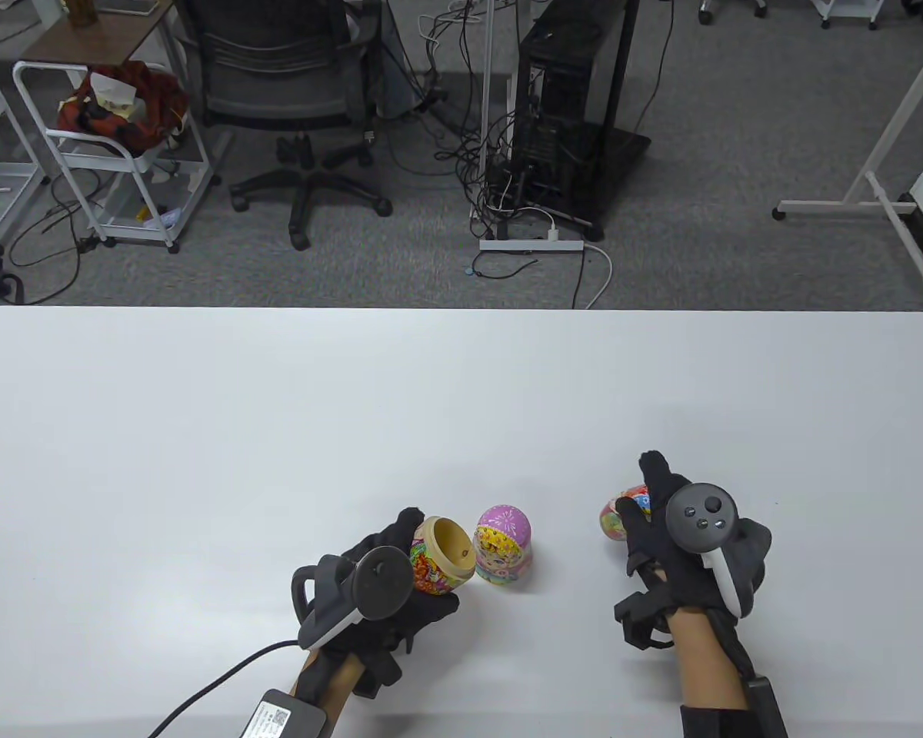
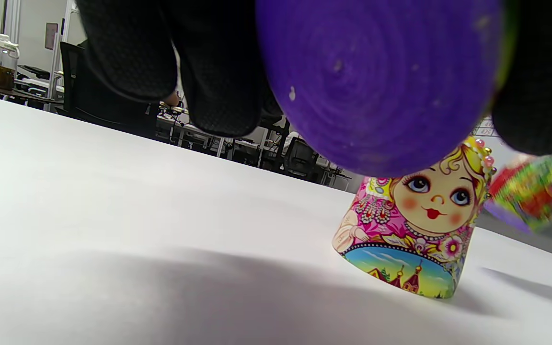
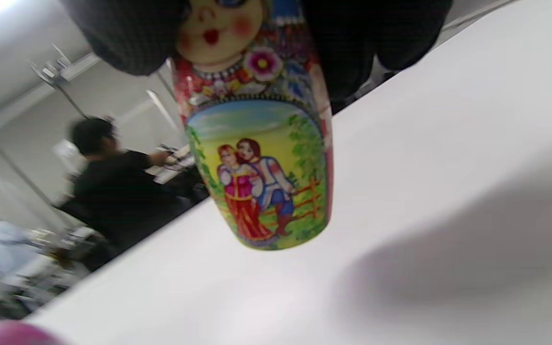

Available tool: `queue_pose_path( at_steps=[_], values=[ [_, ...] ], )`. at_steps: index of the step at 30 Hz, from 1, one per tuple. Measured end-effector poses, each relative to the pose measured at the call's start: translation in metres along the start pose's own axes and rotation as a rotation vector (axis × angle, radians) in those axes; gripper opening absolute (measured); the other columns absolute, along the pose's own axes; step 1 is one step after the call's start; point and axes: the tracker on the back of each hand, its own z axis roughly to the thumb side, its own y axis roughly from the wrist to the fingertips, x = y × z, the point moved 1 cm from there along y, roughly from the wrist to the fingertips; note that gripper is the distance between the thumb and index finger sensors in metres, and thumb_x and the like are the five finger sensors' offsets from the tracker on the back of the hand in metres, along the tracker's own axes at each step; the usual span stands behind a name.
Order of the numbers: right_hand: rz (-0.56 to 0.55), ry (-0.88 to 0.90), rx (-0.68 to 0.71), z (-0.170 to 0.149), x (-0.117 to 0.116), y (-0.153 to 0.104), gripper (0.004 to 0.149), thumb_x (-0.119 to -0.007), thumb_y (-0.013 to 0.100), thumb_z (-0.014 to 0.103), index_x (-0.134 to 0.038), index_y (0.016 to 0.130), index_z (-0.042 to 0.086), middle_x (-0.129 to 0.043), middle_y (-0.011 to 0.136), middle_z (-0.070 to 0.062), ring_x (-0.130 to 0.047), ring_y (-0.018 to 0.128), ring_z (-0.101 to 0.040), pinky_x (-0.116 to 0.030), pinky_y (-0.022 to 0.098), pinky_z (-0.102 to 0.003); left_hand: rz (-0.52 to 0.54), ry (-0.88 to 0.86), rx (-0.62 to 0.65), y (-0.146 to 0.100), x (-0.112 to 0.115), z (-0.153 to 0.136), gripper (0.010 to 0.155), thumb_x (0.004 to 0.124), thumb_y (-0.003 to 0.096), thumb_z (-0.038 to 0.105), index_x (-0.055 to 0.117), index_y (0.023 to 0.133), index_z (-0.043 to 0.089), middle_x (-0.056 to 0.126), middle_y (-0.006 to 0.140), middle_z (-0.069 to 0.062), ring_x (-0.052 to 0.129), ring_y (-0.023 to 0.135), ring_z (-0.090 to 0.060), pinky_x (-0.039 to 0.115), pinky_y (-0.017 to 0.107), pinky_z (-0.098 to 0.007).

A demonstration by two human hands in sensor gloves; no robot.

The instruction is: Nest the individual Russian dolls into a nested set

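Note:
My left hand (image 1: 421,567) grips an open doll half (image 1: 444,555), lying on its side with its hollow wooden opening facing right. Its purple base (image 2: 376,81) fills the left wrist view between my fingers (image 2: 218,62). A closed pink doll (image 1: 502,544) stands upright on the table just right of that half; its face shows in the left wrist view (image 2: 415,225). My right hand (image 1: 640,492) holds a red doll (image 1: 621,516) further right, near the table. In the right wrist view this doll (image 3: 261,167) shows a painted couple, with my fingers (image 3: 367,38) around its head.
The white table (image 1: 277,430) stretches far to the back and left. Beyond its far edge are an office chair (image 1: 292,100), a white cart (image 1: 115,154), a computer tower (image 1: 561,92) and cables on the floor.

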Motion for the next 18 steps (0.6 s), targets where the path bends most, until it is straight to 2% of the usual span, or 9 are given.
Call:
queue_pose_path(
  at_steps=[4,9,13,18],
  values=[
    [-0.020,0.197,0.221,0.032,-0.005,-0.014,0.066,-0.075,0.048,0.049,-0.036,0.101,0.041,-0.055,0.106,-0.011,-0.080,0.084,-0.035,-0.071,0.063,-0.049,0.000,0.004,0.015,-0.001,0.000,0.004,0.114,0.088,0.0279,0.079,0.033,0.108,0.020,0.072,0.104,-0.002,0.088,0.089,-0.024,0.075,0.067,-0.053],
    [-0.008,0.266,0.417,0.066,-0.016,-0.036,0.066,-0.075,0.046,0.053,-0.040,0.100,0.040,-0.061,0.102,-0.011,-0.086,0.078,-0.032,-0.075,0.060,-0.046,0.017,-0.001,0.026,-0.003,-0.002,0.008,0.114,0.088,0.0280,0.079,0.032,0.108,0.020,0.071,0.104,-0.003,0.088,0.089,-0.024,0.075,0.067,-0.053],
    [0.054,0.283,0.492,0.082,-0.029,-0.047,0.065,-0.075,0.045,0.054,-0.044,0.100,0.038,-0.064,0.100,-0.011,-0.089,0.073,-0.031,-0.077,0.057,-0.046,0.035,-0.006,0.040,-0.005,-0.003,0.011,0.114,0.088,0.0280,0.079,0.032,0.108,0.020,0.071,0.104,-0.003,0.088,0.089,-0.024,0.075,0.067,-0.053],
    [0.037,0.265,0.514,0.087,-0.037,-0.053,0.064,-0.075,0.045,0.056,-0.047,0.099,0.037,-0.067,0.098,-0.012,-0.092,0.069,-0.030,-0.080,0.053,-0.044,0.045,-0.003,0.065,-0.006,-0.005,0.014,0.114,0.088,0.0279,0.079,0.032,0.108,0.020,0.071,0.104,-0.002,0.087,0.089,-0.023,0.074,0.067,-0.053]
  ],
)
